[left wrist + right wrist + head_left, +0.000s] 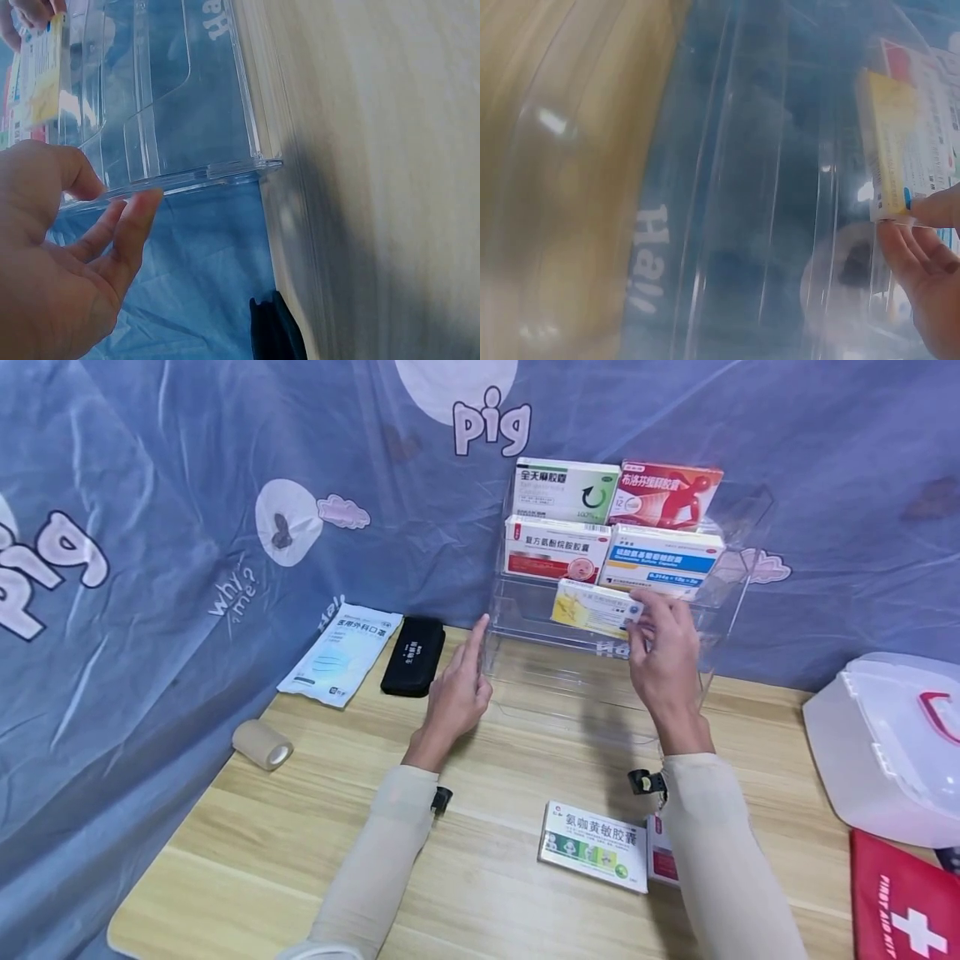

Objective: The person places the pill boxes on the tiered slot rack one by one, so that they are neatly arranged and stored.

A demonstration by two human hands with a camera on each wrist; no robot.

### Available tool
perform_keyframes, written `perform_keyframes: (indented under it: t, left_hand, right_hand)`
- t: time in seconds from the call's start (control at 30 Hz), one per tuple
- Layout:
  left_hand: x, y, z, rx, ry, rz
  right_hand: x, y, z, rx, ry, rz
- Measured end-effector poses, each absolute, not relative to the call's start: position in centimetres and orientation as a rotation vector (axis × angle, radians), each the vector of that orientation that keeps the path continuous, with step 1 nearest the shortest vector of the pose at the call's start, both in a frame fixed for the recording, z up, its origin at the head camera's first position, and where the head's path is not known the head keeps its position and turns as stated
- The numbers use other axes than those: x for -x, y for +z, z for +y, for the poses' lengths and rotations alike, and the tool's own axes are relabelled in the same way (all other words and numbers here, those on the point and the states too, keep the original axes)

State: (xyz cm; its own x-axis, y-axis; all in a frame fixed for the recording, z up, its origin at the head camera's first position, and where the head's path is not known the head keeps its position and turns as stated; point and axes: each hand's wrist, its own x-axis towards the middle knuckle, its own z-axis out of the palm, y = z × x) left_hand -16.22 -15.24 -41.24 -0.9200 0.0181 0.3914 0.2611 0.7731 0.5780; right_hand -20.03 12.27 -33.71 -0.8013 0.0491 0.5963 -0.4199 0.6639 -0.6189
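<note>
My right hand (667, 643) pinches a small yellow-and-white medicine box (592, 607) by its right end, at a lower tier of the clear display stand (525, 652). In the right wrist view the thumb and fingers grip that box (892, 142) by one end. My left hand (457, 689) touches the stand's left edge with its fingertips, index finger extended. The left wrist view shows this hand (67, 247) beside the clear panel (195, 112). Above the small box, the stand holds green (566, 489), red (663, 495), white-and-red (557, 550) and blue-and-white (660, 560) medicine boxes.
A white-and-green medicine box (592, 847) lies on the table, with another box (662, 852) partly under my right sleeve. Leftward are a mask packet (341, 653), black case (412, 656) and tan bandage roll (262, 744). A white storage box (892, 743) and red first-aid pouch (900, 893) are rightward.
</note>
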Motion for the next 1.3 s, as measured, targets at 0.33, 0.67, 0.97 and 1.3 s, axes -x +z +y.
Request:
perform_keyframes:
  t: [0.33,0.67,0.97,1.3]
  left_hand:
    - [16.2,-41.2,-15.1,0.217,-0.927,-2.601]
    - [16.2,-41.2,-15.3,0.205,-0.93,-2.602]
    - [16.2,-41.3,-15.1,0.216,-0.929,-2.595]
    - [16.2,-41.4,-15.1,0.217,-0.928,-2.592]
  right_hand:
    - [22.0,-35.1,10.8,-0.362,0.992,-2.321]
    - [21.3,-34.3,9.0,-0.646,0.732,-2.638]
    - [21.1,-34.0,8.3,-0.646,0.655,-2.778]
    - [19.8,-32.9,9.3,-0.653,0.746,-2.805]
